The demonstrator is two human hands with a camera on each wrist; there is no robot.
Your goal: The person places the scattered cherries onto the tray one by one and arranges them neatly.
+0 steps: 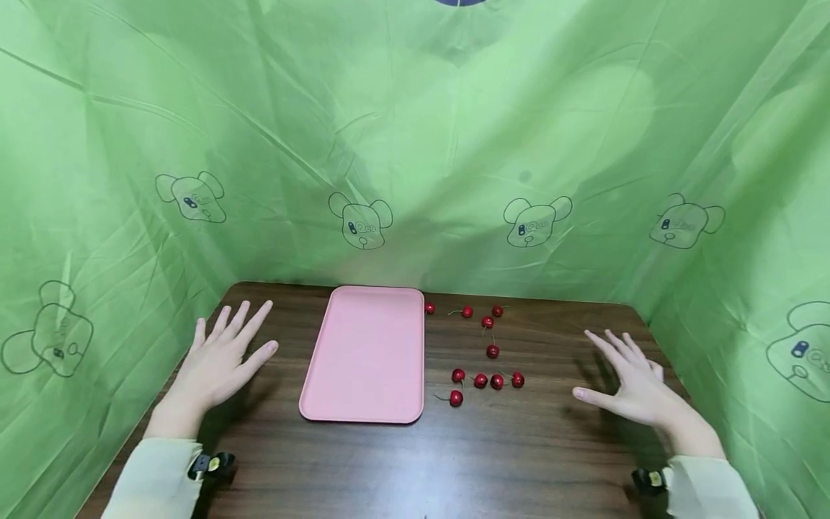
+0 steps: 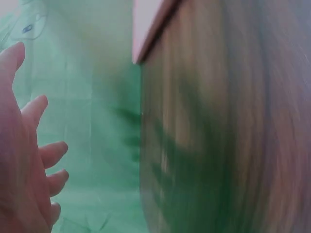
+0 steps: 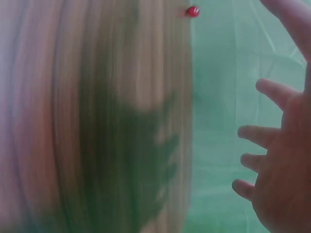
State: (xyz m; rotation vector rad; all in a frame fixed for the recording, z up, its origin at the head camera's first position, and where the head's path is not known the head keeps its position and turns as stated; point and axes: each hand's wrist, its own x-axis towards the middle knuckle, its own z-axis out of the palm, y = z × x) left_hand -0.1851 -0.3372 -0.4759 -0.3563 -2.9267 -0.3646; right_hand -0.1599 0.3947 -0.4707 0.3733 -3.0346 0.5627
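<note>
A pink rectangular tray (image 1: pixel 366 353) lies on the dark wooden table, left of the middle. Several red cherries (image 1: pixel 493 351) with thin stems are scattered to the tray's right, one close against its upper right edge. My left hand (image 1: pixel 219 360) hovers over the table's left side, fingers spread and holding nothing; the tray is the nearest thing to it. Over the right side is my right hand (image 1: pixel 632 386), also spread and holding nothing, with the cherries off to its left. In the right wrist view a single cherry (image 3: pixel 193 11) shows near the top.
Green cloth (image 1: pixel 441 144) with printed bear-like faces hangs behind the table and along both sides. The table's far edge runs close to the cloth. Black bands with small devices (image 1: pixel 210 465) sit at the wrists, over pale sleeves. Hand shadows fall on the wooden tabletop (image 1: pixel 506 461).
</note>
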